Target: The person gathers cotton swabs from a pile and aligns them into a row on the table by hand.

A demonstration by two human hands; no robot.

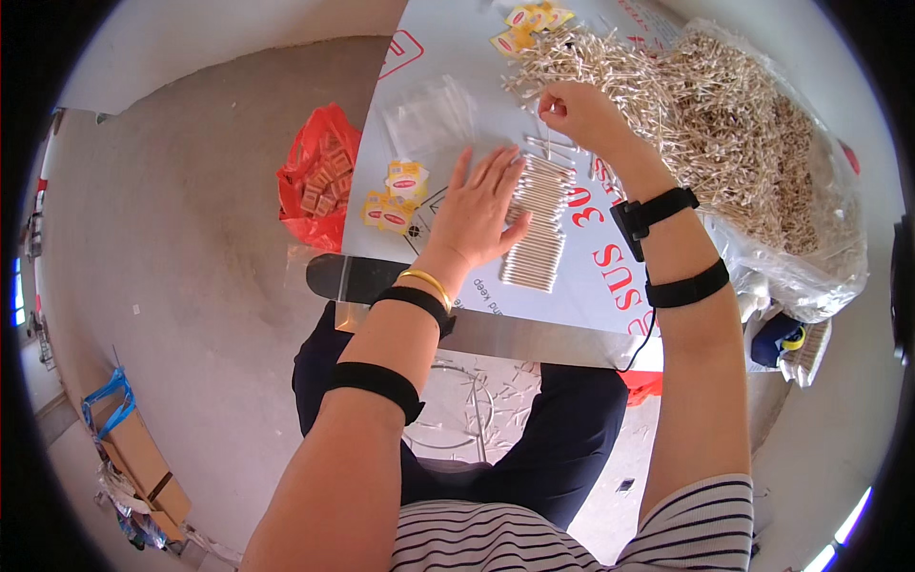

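Cotton swabs (538, 224) lie side by side in a long, neat row on the table (600, 296). My left hand (474, 212) rests flat along the left side of that row, fingers stretched out, fingertips at its far end. Beyond the row, my right hand (586, 112) pinches a thin cotton swab (548, 143) between thumb and fingertips. A few loose swabs (562, 145) lie just under it. A large heap of cotton swabs (658, 91) spreads from the far middle to the right, partly inside a clear plastic bag (834, 276).
Yellow and white paper labels (388, 212) sit left of my left hand, with more labels (515, 38) at the far edge. Clear flat bags (429, 114) lie farther back. A red plastic bag (295, 195) of brownish packs hangs by the left edge. A brush (808, 355) is at right.
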